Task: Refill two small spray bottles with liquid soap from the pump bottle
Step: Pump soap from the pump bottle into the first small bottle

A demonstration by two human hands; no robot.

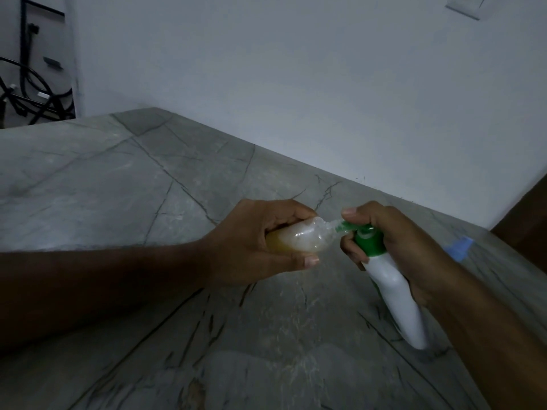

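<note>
Left hand (pixel 254 244) grips clear soft spray bottle (pixel 299 236); right hand (pixel 393 247) grips smooth white pump bottle (pixel 396 297), green nozzle (pixel 344 226) at mouth.

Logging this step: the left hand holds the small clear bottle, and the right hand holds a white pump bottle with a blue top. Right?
Not quite: the head view shows the pump bottle has a green top, not blue. The left hand does hold the small bottle, the right hand the pump bottle.

No readable text, label or number anywhere
</note>
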